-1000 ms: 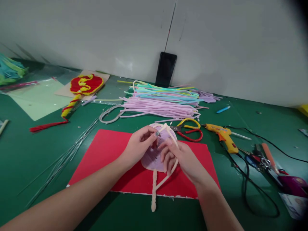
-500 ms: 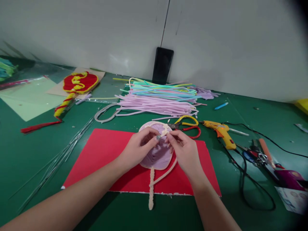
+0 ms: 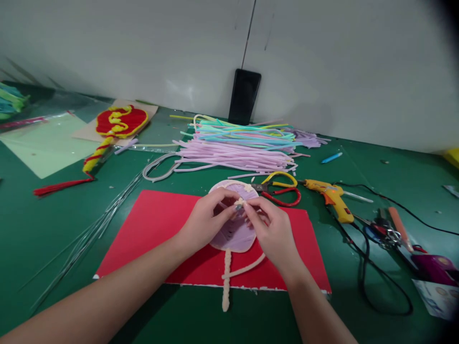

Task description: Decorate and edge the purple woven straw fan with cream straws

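A round lilac fan (image 3: 236, 237) with a cream rim and a twisted cream handle (image 3: 226, 277) lies on a red board (image 3: 161, 215). Over its upper part, my left hand (image 3: 211, 215) pinches a small cream pipe-cleaner piece (image 3: 240, 202). My right hand (image 3: 268, 222) is closed on the same piece from the other side, fingertips almost meeting the left ones. Another small cream flower-like shape (image 3: 248, 188) sits near the fan's top edge. From the handle, a loose cream pipe cleaner (image 3: 247, 270) curves up toward my right hand, its far end hidden there.
Behind the board are scissors (image 3: 281, 191), a pile of pastel pipe cleaners (image 3: 236, 153) and a phone (image 3: 245, 97) against the wall. A yellow glue gun (image 3: 332, 196) with its cord lies right. Left are thin wires (image 3: 103, 220) and a red-yellow fan (image 3: 122, 122).
Both hands have shifted slightly down and left over the fan with the cream piece. The flower-like shape near the top edge now shows clear of the fingers. The loose pipe cleaner bends lower.
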Available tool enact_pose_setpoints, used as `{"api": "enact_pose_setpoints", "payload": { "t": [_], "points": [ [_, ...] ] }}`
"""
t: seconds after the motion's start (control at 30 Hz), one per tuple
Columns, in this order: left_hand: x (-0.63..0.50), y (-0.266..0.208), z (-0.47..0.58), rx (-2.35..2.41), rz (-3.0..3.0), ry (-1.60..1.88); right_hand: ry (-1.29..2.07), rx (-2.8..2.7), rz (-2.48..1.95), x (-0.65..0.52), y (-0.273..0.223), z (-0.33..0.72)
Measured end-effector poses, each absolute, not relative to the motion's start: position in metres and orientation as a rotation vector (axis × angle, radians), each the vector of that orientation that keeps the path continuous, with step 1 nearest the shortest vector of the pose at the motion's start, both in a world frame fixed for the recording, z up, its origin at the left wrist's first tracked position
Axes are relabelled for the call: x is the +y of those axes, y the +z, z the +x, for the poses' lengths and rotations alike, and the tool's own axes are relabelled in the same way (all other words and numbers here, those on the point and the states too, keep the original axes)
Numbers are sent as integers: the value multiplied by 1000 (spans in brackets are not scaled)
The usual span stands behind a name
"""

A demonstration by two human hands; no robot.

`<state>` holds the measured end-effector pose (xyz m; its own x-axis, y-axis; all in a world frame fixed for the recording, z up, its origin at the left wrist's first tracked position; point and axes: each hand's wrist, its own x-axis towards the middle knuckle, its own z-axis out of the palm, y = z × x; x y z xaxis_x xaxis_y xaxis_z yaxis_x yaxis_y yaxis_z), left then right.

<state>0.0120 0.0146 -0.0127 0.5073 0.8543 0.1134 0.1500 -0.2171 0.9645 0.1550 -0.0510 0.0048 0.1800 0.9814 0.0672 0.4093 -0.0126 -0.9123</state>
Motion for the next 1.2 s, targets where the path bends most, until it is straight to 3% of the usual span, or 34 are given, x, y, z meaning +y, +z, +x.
{"api": "enact_pose_setpoints", "payload": {
  "t": [0.77,1.2],
  "points": [
    [12,-8,13,938,1725,788,596,-1522,-1536,-47,2,156],
    [11,-8,11,901,2074,663,513,-1577,-1547,-49,5,159]
  ]
}}
